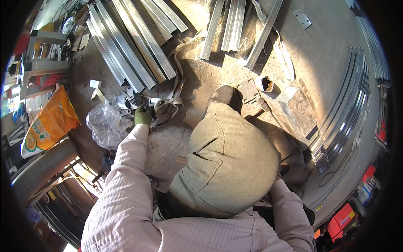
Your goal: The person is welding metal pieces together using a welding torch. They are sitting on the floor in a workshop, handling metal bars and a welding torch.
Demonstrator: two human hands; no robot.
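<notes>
My left hand (pixel 143 116), in a green glove, reaches down to a heap of small cut metal pieces (pixel 127 101) on the floor. Its fingers are dark and run in among the pieces, so their grip does not show clearly. A clear plastic bag (pixel 107 125) lies crumpled beside the heap, and a pale cloth strap (pixel 170 105) bunches up on the hand's other side. Only a sliver of my right hand (pixel 279 177) shows past my bent knee (pixel 235 159); its fingers are hidden.
Long metal channels (pixel 130 46) lie ahead on the floor, with more profiles (pixel 231 27) beside them. Another stack of long profiles (pixel 346 109) runs along the right. A rusty metal box (pixel 294 107) stands beyond my knee. An orange sack (pixel 52 122) leans at the left.
</notes>
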